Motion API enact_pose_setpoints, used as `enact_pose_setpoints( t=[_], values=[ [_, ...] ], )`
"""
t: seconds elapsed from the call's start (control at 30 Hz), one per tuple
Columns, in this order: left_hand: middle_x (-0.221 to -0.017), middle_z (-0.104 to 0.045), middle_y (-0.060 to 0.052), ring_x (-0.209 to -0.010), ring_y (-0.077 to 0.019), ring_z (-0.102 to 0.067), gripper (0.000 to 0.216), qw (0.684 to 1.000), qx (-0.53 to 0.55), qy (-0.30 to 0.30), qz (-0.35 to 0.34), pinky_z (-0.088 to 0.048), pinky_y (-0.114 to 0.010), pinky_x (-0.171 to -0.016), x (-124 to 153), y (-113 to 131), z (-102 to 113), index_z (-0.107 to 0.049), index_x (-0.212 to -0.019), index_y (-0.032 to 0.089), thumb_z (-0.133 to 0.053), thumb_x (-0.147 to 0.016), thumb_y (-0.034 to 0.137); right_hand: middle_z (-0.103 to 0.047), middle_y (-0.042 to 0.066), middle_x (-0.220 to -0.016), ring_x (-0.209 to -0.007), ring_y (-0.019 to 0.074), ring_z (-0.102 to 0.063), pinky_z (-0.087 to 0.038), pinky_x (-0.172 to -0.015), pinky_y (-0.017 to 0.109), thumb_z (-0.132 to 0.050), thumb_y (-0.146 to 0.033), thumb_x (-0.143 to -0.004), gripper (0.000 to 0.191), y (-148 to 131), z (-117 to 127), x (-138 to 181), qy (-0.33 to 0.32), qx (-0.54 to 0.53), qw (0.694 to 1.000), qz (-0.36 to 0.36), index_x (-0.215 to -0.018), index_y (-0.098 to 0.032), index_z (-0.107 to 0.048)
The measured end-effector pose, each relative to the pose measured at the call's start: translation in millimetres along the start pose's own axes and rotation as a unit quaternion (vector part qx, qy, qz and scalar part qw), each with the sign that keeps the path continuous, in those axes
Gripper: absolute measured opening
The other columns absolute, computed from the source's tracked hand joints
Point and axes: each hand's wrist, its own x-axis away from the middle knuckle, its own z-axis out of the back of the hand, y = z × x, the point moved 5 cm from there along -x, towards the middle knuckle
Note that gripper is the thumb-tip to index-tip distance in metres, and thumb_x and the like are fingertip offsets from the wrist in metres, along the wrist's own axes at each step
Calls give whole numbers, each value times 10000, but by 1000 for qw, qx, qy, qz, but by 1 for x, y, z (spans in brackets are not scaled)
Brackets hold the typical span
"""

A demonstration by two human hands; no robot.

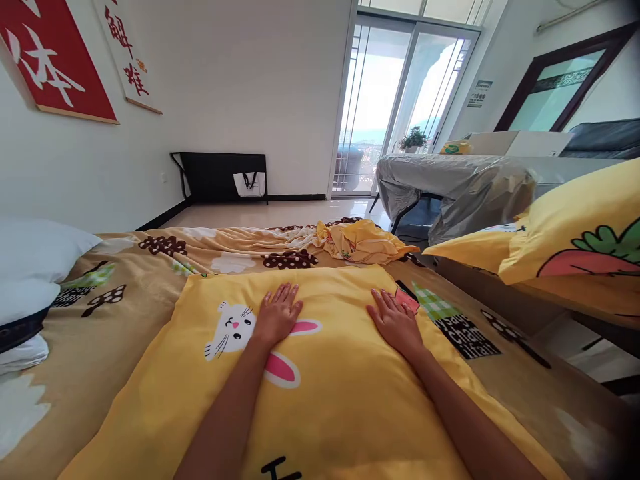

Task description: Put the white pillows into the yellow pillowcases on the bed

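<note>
A yellow pillow [330,407] in a rabbit-print case lies flat in front of me on a brown patterned blanket [115,333]. My left hand [277,313] rests palm down on it, fingers stretched out, beside the printed rabbit face and over part of its ears. Also palm down, my right hand [397,323] presses on the pillow's far right part, near a pink print at the edge. Neither hand grips anything. The near end of the pillow runs out of view between my forearms.
A crumpled yellow cloth [363,241] lies at the blanket's far edge. More yellow carrot-print bedding [575,233] sits on the right, and white pillows [35,267] on the left. Beyond are a plastic-covered table [450,180], a folded black frame [215,177] and glass doors [400,100].
</note>
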Motion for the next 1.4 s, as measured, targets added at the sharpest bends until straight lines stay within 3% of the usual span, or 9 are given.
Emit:
enact_pose_setpoints(
  t=[0.23, 0.33, 0.43, 0.6, 0.77, 0.97, 1.07, 1.2, 1.4],
  values=[
    [-1536, -272, -31, -1428, -168, -221, 543, 1000, 8, 27, -1, -165, -459, -1168, 7, 4, 3, -307, -1459, 244, -199, -963, 438, -481, 98, -1417, -1281, 230, -458, -374, -1014, 404, -200, -408, -939, 567, 56, -9, 26, 43, -4, 999, 0, -1371, -143, -455],
    [-1529, -291, -41, -1424, -173, -235, 542, 999, 5, 37, -6, -173, -466, -1167, 10, 7, 5, -319, -1454, 228, -211, -963, 430, -540, 157, -1348, -1201, 291, -520, -365, -993, 463, -270, -379, -918, 519, 57, 18, 14, 44, 47, 998, 6, -1268, -114, -548],
    [-1522, -302, -53, -1421, -191, -246, 539, 999, -9, 44, -9, -192, -483, -1160, 12, 9, 5, -322, -1453, 200, -212, -966, 403, -514, 178, -1366, -1231, 297, -484, -297, -1038, 459, -329, -312, -899, 457, 19, 75, -17, 98, 64, 992, 47, -1233, -101, -560],
    [-1521, -303, -44, -1414, -201, -265, 532, 998, -39, 53, -11, -219, -484, -1154, 13, 9, 5, -314, -1456, 198, -211, -969, 387, -523, 132, -1359, -1269, 248, -432, -236, -1065, 404, -332, -340, -935, 419, -105, 147, -73, 107, -90, 975, 172, -1257, -148, -519],
    [-1529, -291, -27, -1421, -204, -246, 527, 997, -55, 50, -8, -230, -486, -1151, 19, 11, 3, -304, -1459, 202, -204, -971, 372, -495, 113, -1388, -1322, 223, -371, -244, -1057, 399, -309, -377, -963, 408, -184, 94, -83, 20, -147, 970, 192, -1268, -186, -502],
    [-1438, -470, -55, -1335, -225, -411, 467, 995, -80, -54, -1, -274, -460, -1122, 5, 16, 12, -465, -1363, 231, -276, -945, 316, -553, 125, -1322, -1288, 232, -418, -214, -1070, 446, -319, -339, -966, 381, -182, 3, -72, -69, -164, 966, 189, -1211, -169, -557],
    [-1107, -709, -82, -1029, -254, -647, 304, 990, -84, -111, -3, -474, -416, -920, -30, 16, 30, -679, -1064, 229, -455, -885, 328, -527, 121, -1351, -1317, 221, -380, -174, -1090, 444, -297, -350, -972, 403, -179, -3, -74, -79, -165, 964, 192, -1255, -179, -527],
    [-1061, -682, -92, -985, -220, -635, 288, 993, -93, -71, 21, -489, -434, -886, -78, 16, 46, -644, -1044, 157, -508, -909, 372, -489, 120, -1393, -1331, 229, -366, -171, -1094, 466, -222, -367, -984, 452, -180, 0, -73, -83, -161, 964, 197, -1293, -193, -501],
    [-1171, -626, -85, -1102, -217, -576, 284, 997, -66, -19, 40, -441, -465, -973, -84, 9, -1, -609, -1098, 154, -509, -924, 355, -481, 90, -1414, -1341, 215, -359, -176, -1098, 448, -295, -289, -945, 435, -181, -10, -79, -115, -158, 954, 228, -1322, -227, -504]
  ],
)
